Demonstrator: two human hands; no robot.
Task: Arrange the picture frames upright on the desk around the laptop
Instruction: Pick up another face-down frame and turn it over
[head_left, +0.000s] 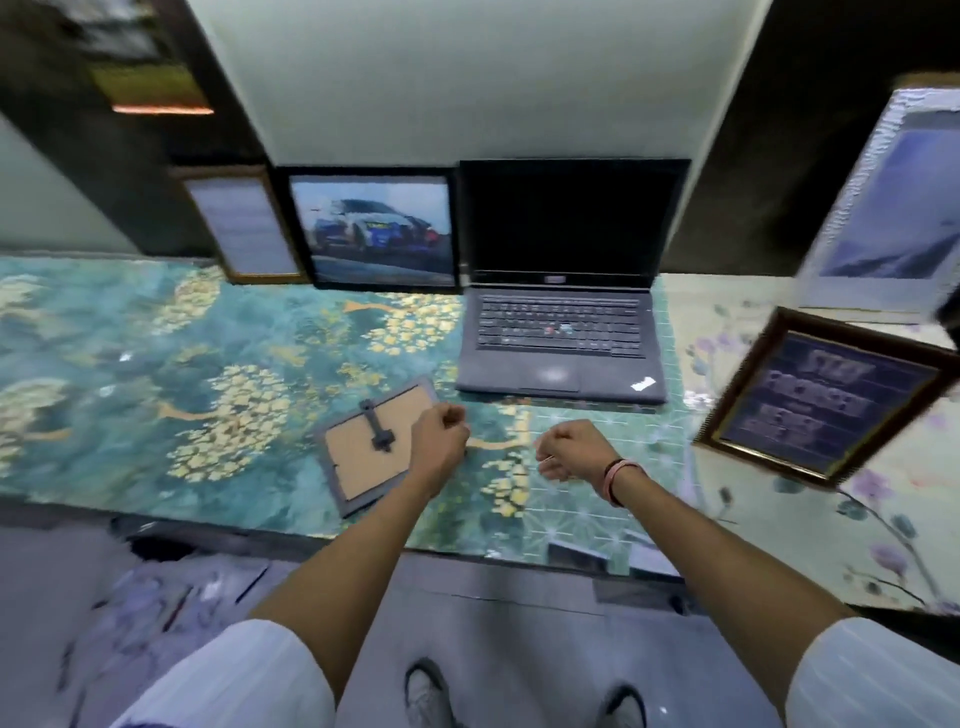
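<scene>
An open dark laptop sits at the middle back of the desk. Left of it a black frame with a racing-car photo stands upright, and beside that a brown frame with text. A small grey frame lies face down in front, its cardboard back and stand showing. My left hand hovers curled over its right edge; whether it touches the frame is unclear. My right hand is loosely closed above the desk, holding nothing. A dark brown frame with blue lettering stands tilted at the right.
A large silver-framed picture leans at the far right back. The desk carries a teal patterned cover on the left and a pale floral one on the right. The desk's front edge is near my arms, with the floor and my shoes below.
</scene>
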